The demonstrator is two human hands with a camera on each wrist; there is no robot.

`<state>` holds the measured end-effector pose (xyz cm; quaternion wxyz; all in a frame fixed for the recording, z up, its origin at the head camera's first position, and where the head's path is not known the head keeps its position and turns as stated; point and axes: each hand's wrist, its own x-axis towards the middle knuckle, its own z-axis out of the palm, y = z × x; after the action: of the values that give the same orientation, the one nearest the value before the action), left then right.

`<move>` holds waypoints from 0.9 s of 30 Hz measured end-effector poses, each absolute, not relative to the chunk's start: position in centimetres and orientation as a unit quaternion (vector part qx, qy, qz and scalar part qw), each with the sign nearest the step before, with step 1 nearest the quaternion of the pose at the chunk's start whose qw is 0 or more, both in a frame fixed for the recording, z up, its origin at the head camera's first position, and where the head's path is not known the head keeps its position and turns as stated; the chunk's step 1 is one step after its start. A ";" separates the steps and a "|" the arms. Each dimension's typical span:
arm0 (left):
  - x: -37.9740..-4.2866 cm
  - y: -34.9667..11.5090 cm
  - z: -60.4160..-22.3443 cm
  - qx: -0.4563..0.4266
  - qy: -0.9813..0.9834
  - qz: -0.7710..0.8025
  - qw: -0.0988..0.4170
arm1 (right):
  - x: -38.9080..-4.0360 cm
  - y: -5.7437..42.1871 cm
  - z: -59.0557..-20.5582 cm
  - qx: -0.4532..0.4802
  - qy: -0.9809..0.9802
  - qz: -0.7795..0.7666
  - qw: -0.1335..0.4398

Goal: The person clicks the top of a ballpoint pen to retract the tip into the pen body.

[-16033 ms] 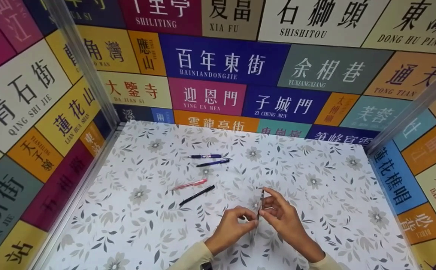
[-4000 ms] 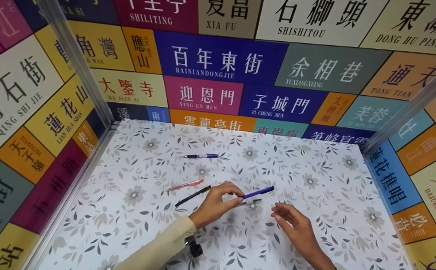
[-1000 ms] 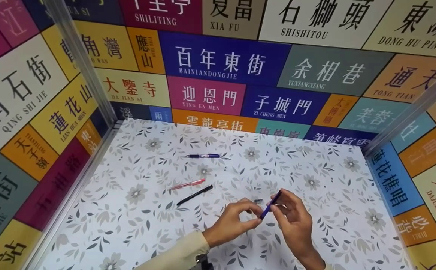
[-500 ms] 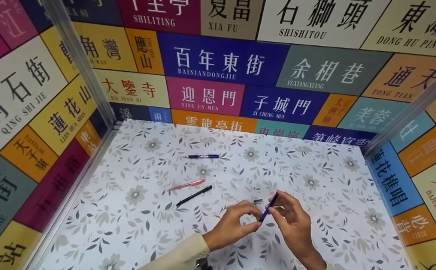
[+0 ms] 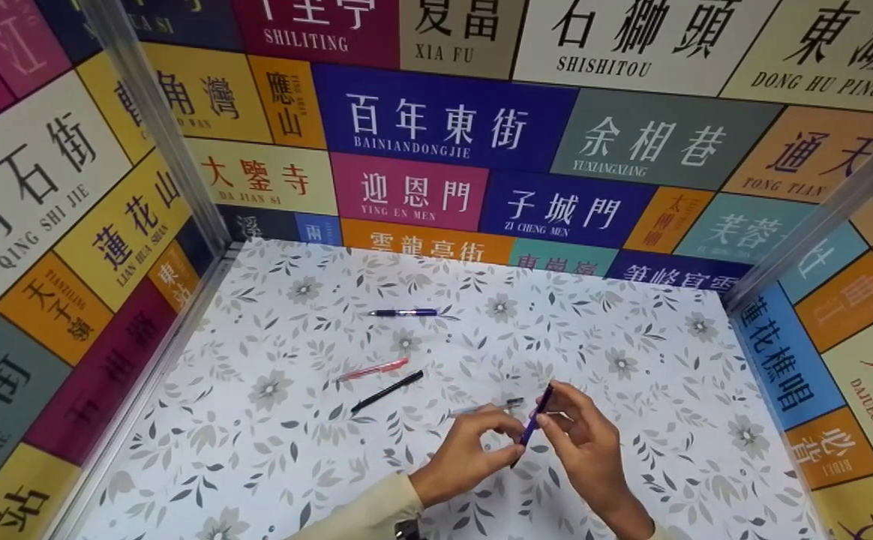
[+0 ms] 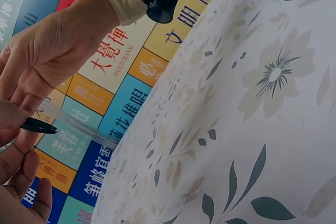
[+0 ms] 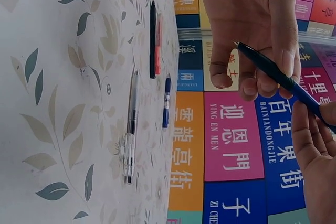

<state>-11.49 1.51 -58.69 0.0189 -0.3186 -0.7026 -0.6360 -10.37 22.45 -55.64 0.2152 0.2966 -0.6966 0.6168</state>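
A blue ballpoint pen with dark ends point(image 5: 532, 424) slants between my two hands, above the table. My left hand point(image 5: 466, 454) pinches it near its lower end between thumb and forefinger. My right hand point(image 5: 585, 446) holds the upper part, thumb on the barrel and fingers behind. In the right wrist view the pen point(image 7: 268, 70) shows its bare metal point beside the left hand point(image 7: 252, 19). The left wrist view catches only the pen's dark tip end point(image 6: 39, 125). A clear pen with a dark grip point(image 5: 514, 403) lies just behind the left hand, partly hidden by it.
On the flower-patterned cloth point(image 5: 271, 450), left of the hands, lie a black pen point(image 5: 388, 391) and a red pen point(image 5: 375, 368). Farther back is a blue-and-clear pen point(image 5: 405, 312). Panels with place names point(image 5: 444, 112) wall in the table at the back and sides.
Sixteen seconds ago both hands held another pen, while the blue one lay at the back. Four seconds ago the left hand alone held the blue pen; the right hand has since joined it.
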 end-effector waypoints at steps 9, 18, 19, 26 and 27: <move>-11.3 1.6 -58.9 -0.313 -0.707 -0.633 0.035 | -10.4 22.4 -56.2 0.288 -0.696 0.621 0.216; -11.2 1.7 -58.7 -0.288 -0.706 -0.647 0.008 | -10.5 22.2 -56.7 0.277 -0.691 0.626 0.232; -11.3 1.8 -58.7 -0.286 -0.706 -0.648 0.005 | -10.5 22.2 -56.7 0.276 -0.690 0.627 0.232; -11.3 1.5 -58.9 -0.281 -0.715 -0.640 -0.009 | -10.4 22.4 -56.8 0.267 -0.701 0.623 0.221; -11.4 1.5 -59.0 -0.282 -0.717 -0.638 -0.009 | -10.4 22.6 -56.8 0.264 -0.706 0.620 0.217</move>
<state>-11.37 1.46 -58.99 -0.0091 -0.2819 -0.7167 -0.6378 -10.40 22.56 -56.79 0.2170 0.2643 -0.7062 0.6199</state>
